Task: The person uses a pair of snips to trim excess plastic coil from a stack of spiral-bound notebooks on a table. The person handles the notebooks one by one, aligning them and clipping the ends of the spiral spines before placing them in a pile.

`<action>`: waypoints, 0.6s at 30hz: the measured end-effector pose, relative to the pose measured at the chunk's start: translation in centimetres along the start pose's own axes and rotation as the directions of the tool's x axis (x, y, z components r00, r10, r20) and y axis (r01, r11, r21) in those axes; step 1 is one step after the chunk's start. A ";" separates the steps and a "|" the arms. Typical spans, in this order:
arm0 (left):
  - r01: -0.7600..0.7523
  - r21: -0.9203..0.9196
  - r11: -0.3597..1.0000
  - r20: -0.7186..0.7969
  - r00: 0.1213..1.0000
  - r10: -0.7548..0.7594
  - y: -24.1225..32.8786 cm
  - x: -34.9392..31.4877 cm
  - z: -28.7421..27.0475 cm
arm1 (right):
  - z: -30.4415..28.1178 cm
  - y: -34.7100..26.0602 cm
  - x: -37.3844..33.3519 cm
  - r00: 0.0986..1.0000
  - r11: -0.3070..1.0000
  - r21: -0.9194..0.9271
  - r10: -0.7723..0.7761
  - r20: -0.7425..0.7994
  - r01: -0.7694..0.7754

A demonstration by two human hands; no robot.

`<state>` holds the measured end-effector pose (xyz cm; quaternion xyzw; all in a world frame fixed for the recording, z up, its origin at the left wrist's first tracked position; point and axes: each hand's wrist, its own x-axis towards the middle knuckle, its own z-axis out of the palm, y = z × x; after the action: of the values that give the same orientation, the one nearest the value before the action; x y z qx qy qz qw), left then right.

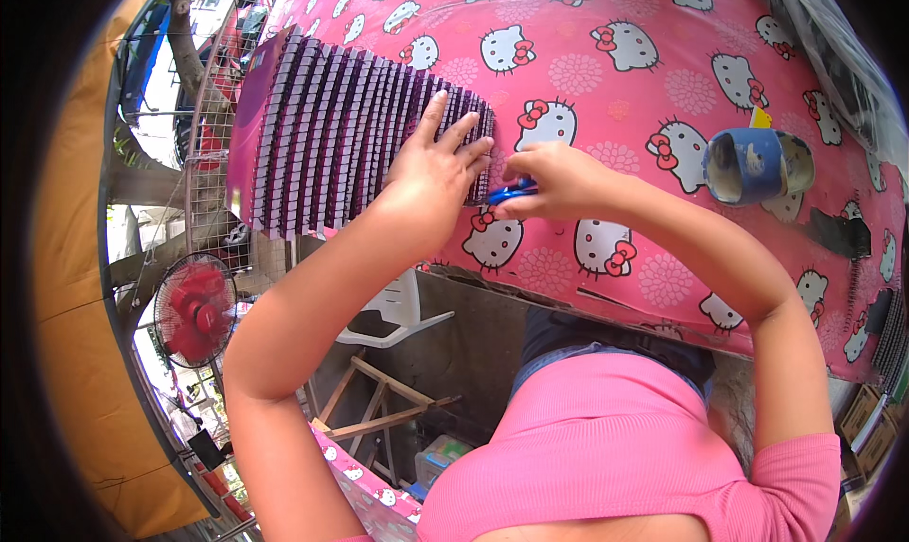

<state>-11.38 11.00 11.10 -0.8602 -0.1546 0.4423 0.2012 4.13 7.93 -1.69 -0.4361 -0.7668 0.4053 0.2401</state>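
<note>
Nearest the lens, the person's pink ribbed top (615, 447) fills the lower edge, with both bare forearms rising from it toward a surface (606, 31) covered in a pink cartoon-cat patterned cloth. The left hand (436, 163) lies palm down, fingers spread and extended, pressing flat on the near end of a long fanned row of overlapping purple-and-white cards (341, 135); it closes on nothing, and the wrist is nearly straight. The right hand (554, 177) is curled just beside the left, its grip closed around a small blue tool (507, 194) whose tip juts out toward the left fingertips at the edge of the row; what kind of tool it is cannot be told. The right elbow is bent outward. Beyond the right wrist, well apart from the grip, a blue cup (757, 163) lies tilted on the cloth. Below the left forearm, off the surface, stands a red fan (197, 307).
</note>
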 end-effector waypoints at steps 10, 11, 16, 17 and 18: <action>0.042 -0.020 0.999 0.007 0.999 -0.042 0.1 -0.1 0.0 | 1.3 1.3 -0.3 0.901 0.912 -0.256 -0.376 -0.214 0.320; 0.042 -0.012 0.999 0.015 0.999 -0.042 0.1 -0.1 0.0 | 1.1 1.2 -0.2 0.935 0.948 -0.168 -0.300 -0.190 0.270; 0.047 0.030 0.998 0.084 0.995 -0.050 0.6 0.2 -0.3 | -1.5 -0.6 0.5 0.938 0.877 0.357 0.247 0.242 -0.322; 0.023 0.024 0.999 0.074 0.997 -0.025 0.5 0.3 -0.2 | -1.7 -0.9 0.6 0.865 0.766 0.424 0.345 0.364 -0.483; -0.002 0.018 1.000 0.060 0.998 0.001 0.5 0.6 -0.1 | -1.8 -1.0 0.7 0.870 0.839 0.310 0.326 0.370 -0.446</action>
<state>-10.97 10.80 10.49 -0.8448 -0.1561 0.4696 0.2037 4.65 9.00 0.17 -0.4599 -0.5940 0.6504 0.1131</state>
